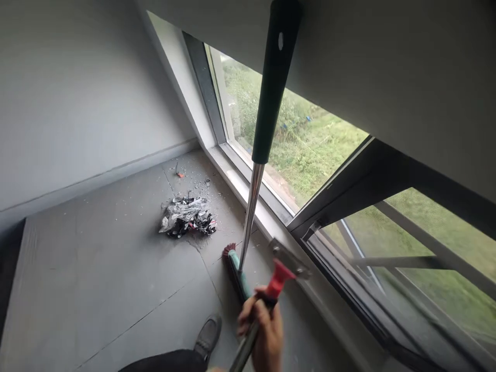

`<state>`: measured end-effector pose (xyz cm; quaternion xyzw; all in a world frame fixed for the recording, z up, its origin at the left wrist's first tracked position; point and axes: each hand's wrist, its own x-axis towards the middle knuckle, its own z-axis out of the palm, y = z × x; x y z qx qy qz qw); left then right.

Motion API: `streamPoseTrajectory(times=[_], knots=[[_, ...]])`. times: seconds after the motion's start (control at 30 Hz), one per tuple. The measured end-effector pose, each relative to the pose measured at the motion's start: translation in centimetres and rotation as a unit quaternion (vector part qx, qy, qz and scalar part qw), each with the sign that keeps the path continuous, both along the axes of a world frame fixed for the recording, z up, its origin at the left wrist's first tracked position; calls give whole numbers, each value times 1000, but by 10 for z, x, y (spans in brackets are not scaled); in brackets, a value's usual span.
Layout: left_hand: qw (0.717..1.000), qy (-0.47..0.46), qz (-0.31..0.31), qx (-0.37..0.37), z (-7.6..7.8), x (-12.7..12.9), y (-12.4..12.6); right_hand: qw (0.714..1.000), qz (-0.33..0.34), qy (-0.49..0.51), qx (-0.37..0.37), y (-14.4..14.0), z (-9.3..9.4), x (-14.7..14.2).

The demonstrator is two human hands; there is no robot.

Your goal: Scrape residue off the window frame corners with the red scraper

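Note:
My right hand [260,333] is closed around the metal pole of a scraper [279,279], low in the middle of the view. The scraper has a red plastic neck and a flat metal blade that rests near the white window sill [248,194]. Just left of it a broom [251,206] leans upright against the window, with a dark green grip, a shiny metal shaft and a teal head with red bristles on the floor. My left hand is out of view.
A pile of crumpled silver and black scraps [186,216] lies on the grey tiled floor [96,268], with small crumbs scattered toward the corner. My shoe [208,336] stands near the broom head. An open window sash [387,258] juts out at right.

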<state>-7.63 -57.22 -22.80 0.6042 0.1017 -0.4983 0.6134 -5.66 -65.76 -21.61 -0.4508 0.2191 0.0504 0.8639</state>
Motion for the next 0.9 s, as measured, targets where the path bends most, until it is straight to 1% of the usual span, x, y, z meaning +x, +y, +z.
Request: streamPoseTrajectory(times=[0.07,0.1,0.13,0.17,0.2,0.23,0.27,0.3,0.33,0.4,0.47,0.53,0.57,0.63,0.7,0.73,0.8,0.9], knots=[[998,-43,-5,-34,-38,20,-30,994,-71,-62,-57,-45,-11,43],[996,-77,-5,-53,-55,36,-44,986,-92,-101,-92,-65,-16,64],[987,-145,6,-69,-71,54,-58,978,-103,-134,-126,-85,-22,83],[971,-226,43,-67,-84,73,-72,969,-100,-165,-152,-103,-27,100],[949,-295,88,-68,-94,93,-86,961,-95,-188,-179,-119,-31,115],[927,-342,127,-83,-100,112,-99,953,-87,-206,-205,-133,-36,126],[908,-372,159,-114,-105,128,-112,945,-81,-219,-230,-146,-40,135],[895,-383,170,-154,-108,141,-125,935,-82,-230,-256,-157,-43,142],[889,-382,175,-183,-110,151,-137,924,-87,-242,-282,-167,-46,148],[875,-386,190,-223,-115,162,-158,902,-102,-262,-328,-183,-51,154],[864,-395,194,-243,-125,165,-175,880,-114,-274,-370,-191,-54,158],[863,-396,188,-252,-138,165,-189,865,-121,-269,-406,-193,-57,160],[867,-392,182,-249,-145,164,-195,857,-129,-267,-421,-192,-59,162],[886,-363,151,-248,-157,162,-207,843,-150,-264,-443,-188,-63,165],[906,-310,106,-269,-166,158,-216,830,-170,-260,-464,-183,-68,168],[911,-281,87,-287,-170,157,-220,822,-178,-254,-477,-181,-69,169],[917,-238,71,-311,-177,156,-225,806,-192,-241,-506,-176,-71,171],[917,-265,62,-293,-185,162,-224,784,-232,-231,-527,-167,-67,172]])
